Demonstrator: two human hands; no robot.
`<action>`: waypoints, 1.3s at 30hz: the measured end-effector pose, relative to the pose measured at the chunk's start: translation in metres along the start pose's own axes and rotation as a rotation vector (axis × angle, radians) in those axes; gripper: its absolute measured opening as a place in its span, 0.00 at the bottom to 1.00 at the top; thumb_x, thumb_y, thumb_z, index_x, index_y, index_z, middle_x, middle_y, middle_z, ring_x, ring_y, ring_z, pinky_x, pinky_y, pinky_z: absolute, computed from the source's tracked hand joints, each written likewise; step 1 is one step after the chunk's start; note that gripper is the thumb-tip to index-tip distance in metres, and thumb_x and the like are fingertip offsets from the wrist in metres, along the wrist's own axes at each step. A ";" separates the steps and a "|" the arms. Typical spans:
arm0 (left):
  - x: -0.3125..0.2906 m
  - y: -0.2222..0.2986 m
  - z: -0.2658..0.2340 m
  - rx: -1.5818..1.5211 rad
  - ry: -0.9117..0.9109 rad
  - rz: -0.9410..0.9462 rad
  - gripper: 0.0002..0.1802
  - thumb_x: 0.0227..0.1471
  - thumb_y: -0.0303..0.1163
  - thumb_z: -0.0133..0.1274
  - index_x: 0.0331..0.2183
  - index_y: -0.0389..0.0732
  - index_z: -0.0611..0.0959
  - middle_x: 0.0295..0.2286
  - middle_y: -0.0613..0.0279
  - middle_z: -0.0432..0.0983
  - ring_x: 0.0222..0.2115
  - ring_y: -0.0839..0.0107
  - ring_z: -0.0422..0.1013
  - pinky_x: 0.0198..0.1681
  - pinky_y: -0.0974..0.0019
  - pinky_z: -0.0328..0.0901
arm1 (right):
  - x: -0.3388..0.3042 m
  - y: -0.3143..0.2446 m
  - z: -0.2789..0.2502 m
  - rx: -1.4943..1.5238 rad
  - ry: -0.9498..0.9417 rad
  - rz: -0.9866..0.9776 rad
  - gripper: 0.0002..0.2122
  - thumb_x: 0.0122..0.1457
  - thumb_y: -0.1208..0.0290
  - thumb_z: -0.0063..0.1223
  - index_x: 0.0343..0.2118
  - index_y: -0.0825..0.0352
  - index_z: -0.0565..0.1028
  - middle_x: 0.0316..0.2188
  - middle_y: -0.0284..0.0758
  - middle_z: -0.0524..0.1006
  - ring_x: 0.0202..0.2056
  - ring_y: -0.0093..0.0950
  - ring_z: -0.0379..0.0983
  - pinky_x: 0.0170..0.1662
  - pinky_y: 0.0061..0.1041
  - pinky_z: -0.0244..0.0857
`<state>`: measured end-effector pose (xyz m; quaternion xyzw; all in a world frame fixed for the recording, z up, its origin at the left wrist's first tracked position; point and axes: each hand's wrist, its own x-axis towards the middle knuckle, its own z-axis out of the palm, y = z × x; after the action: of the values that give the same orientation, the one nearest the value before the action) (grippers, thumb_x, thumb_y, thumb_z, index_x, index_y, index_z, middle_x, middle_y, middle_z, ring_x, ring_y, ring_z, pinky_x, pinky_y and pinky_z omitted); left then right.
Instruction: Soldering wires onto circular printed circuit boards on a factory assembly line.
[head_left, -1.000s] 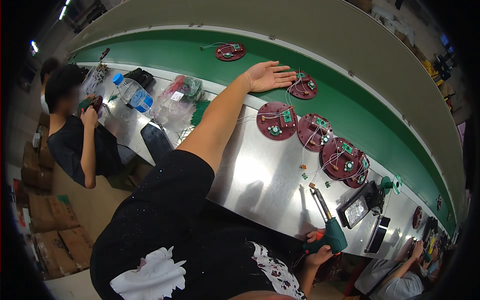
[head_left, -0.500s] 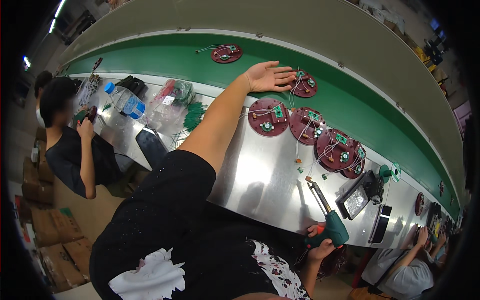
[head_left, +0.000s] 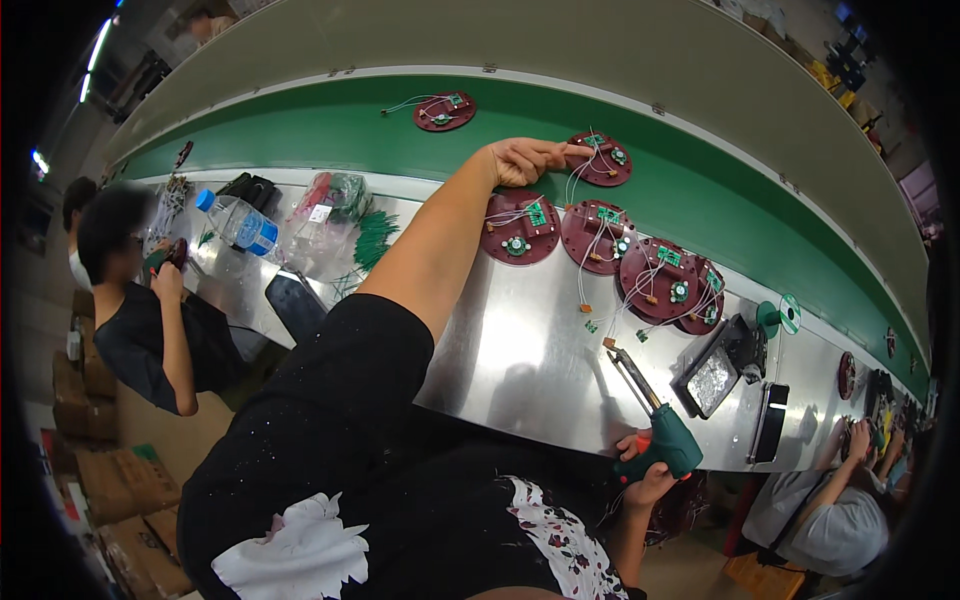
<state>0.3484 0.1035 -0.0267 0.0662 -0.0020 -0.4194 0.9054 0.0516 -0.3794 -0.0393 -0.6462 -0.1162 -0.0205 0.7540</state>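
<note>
My left hand (head_left: 527, 162) reaches across to the green belt. One finger lies over the rim of a maroon disc (head_left: 607, 172) carrying small green circuit boards and white wires; the others curl in at its left edge. Low on the right, my right hand (head_left: 652, 487) grips a green soldering gun (head_left: 672, 443). Its long metal tip points away from me, ending near a small orange-brown connector (head_left: 609, 343) on loose wires. Nearer than the belt, a maroon disc (head_left: 503, 246) lies beside my left forearm, and another disc (head_left: 577, 242) sits right of it. Overlapping discs (head_left: 640, 297) follow further right.
On the metal table (head_left: 520, 400) stand a black tray (head_left: 706, 392), a green-flanged spool (head_left: 790, 314) and a phone (head_left: 768, 425). Left lie a water bottle (head_left: 240, 225), plastic bags (head_left: 310, 235) and green wires (head_left: 375, 240). Co-workers sit at both sides.
My left hand has turned from flat and spread to curled, with one finger on the far disc. My right hand still holds the soldering gun. The whole view has shifted slightly.
</note>
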 end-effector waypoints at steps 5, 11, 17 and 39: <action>0.009 0.001 -0.003 -0.047 -0.069 -0.123 0.32 0.74 0.37 0.34 0.72 0.48 0.46 0.20 0.60 0.65 0.07 0.85 0.58 0.05 0.82 0.61 | -0.001 0.004 -0.002 0.014 -0.017 -0.010 0.38 0.64 0.38 0.50 0.51 0.79 0.69 0.37 0.42 0.75 0.26 0.31 0.73 0.32 0.32 0.69; 0.026 -0.003 0.000 -0.074 -0.138 -0.201 0.33 0.74 0.36 0.35 0.72 0.48 0.44 0.23 0.58 0.68 0.09 0.85 0.63 0.06 0.82 0.64 | -0.001 0.005 -0.004 0.020 -0.031 -0.016 0.39 0.64 0.38 0.50 0.54 0.79 0.68 0.39 0.43 0.76 0.27 0.31 0.73 0.34 0.33 0.70; 0.041 -0.014 0.013 0.059 -0.002 -0.169 0.33 0.73 0.33 0.35 0.72 0.49 0.43 0.36 0.50 0.73 0.12 0.87 0.66 0.09 0.84 0.68 | -0.003 0.006 -0.008 0.015 -0.042 -0.007 0.38 0.65 0.38 0.50 0.56 0.79 0.68 0.40 0.42 0.76 0.28 0.30 0.73 0.35 0.33 0.70; -0.037 0.105 -0.009 1.216 1.443 1.134 0.39 0.44 0.56 0.71 0.49 0.38 0.81 0.35 0.59 0.80 0.32 0.67 0.77 0.33 0.70 0.72 | 0.005 -0.012 0.006 -0.021 -0.030 0.018 0.38 0.64 0.37 0.50 0.49 0.80 0.74 0.30 0.38 0.78 0.30 0.29 0.76 0.35 0.29 0.70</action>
<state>0.4040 0.1999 -0.0210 0.7198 0.2914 0.2657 0.5713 0.0538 -0.3754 -0.0254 -0.6555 -0.1212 -0.0054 0.7454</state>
